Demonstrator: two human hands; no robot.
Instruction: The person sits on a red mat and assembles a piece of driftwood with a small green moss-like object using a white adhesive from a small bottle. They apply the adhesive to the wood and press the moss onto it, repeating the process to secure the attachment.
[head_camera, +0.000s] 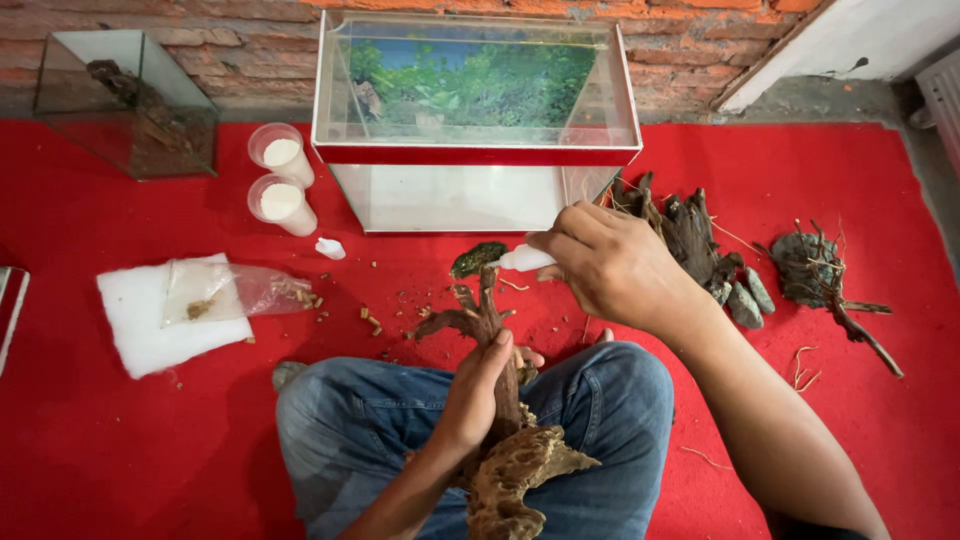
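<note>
The left hand (478, 392) is closed around a gnarled piece of driftwood (497, 400), holding it upright over the person's lap. The right hand (610, 265) is wrapped shut on a small white squeeze bottle (522, 259), its nozzle pointing left at a dark green clump (477, 258) touching the top of the wood. This looks like the gluing step. The next move seems to call for a steady squeeze with the wood kept motionless. The glass tank (476, 150) stands on the far side of the red carpet (120, 440).
</note>
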